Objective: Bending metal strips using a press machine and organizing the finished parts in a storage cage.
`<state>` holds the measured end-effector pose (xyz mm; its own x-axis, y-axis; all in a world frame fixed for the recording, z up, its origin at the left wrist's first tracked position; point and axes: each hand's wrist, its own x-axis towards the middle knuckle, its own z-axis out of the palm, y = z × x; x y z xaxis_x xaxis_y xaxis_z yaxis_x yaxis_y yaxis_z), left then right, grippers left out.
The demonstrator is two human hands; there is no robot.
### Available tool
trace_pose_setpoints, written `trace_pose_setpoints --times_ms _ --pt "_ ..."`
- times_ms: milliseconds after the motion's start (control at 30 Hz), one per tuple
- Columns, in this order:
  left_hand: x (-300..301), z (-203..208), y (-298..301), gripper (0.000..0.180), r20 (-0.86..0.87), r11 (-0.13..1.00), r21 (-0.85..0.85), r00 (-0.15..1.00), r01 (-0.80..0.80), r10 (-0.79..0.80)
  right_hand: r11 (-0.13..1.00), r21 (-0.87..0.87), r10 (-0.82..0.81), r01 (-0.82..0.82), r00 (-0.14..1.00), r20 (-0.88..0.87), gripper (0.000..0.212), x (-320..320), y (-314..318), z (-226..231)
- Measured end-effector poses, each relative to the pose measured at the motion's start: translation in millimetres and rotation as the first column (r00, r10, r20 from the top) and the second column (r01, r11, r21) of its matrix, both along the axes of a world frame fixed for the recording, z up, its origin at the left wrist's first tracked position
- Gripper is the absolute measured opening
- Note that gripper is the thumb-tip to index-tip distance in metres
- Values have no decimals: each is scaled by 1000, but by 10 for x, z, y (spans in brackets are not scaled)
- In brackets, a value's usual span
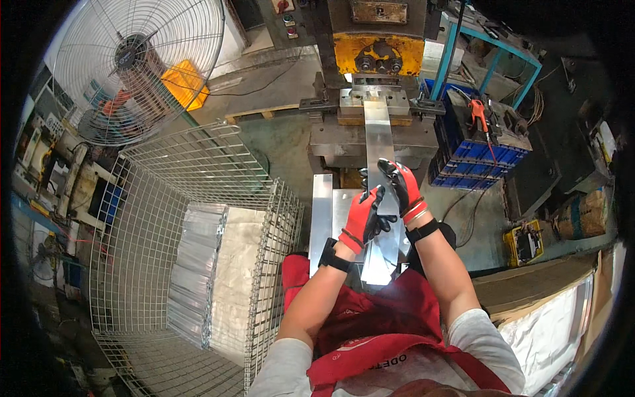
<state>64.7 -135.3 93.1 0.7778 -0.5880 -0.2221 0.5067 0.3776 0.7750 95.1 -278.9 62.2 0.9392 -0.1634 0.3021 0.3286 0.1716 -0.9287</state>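
A long, flat, shiny metal strip (pixel 379 135) runs from the press die (pixel 374 100) back toward my body. My right hand (pixel 405 190), in a red glove with black-coated fingers, is closed on the strip's right edge. Dark fingertips show at the strip's left edge. My left hand (pixel 360 215), gloved the same way, is just below it, over the near metal, with thumb and fingers apart. Whether it touches the metal is hard to tell. More bright metal strips (pixel 382 261) lie under and below my hands, near my lap. Another strip (pixel 322 218) lies to the left.
A wire basket (pixel 264 264) at left holds stacked metal strips (pixel 192 271). Behind it stands a large caged fan (pixel 135 56). The press (pixel 378 49) rises ahead. Blue crates (pixel 463 169) stand right, with an orange air gun (pixel 477 114) on top. A cardboard box (pixel 539 281) is near right.
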Motion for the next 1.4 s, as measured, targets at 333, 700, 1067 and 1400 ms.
trace_pose_setpoints --times_ms 333,700,1067,1400 --pt "-690 246 1106 24 729 549 685 464 -479 -503 143 -881 -99 451 892 441 65 -980 120 1083" --pt "-600 485 1527 64 877 523 439 474 -731 -73 158 -986 258 -46 966 -4 20 -1101 41 909" --pt "-708 116 449 48 -233 977 -24 949 214 -213 989 -145 -3 -18 990 -139 7 -245 -61 428" --pt "-412 127 233 37 -132 999 43 991 15 -9 974 228 44 -17 992 -116 14 97 -40 313"
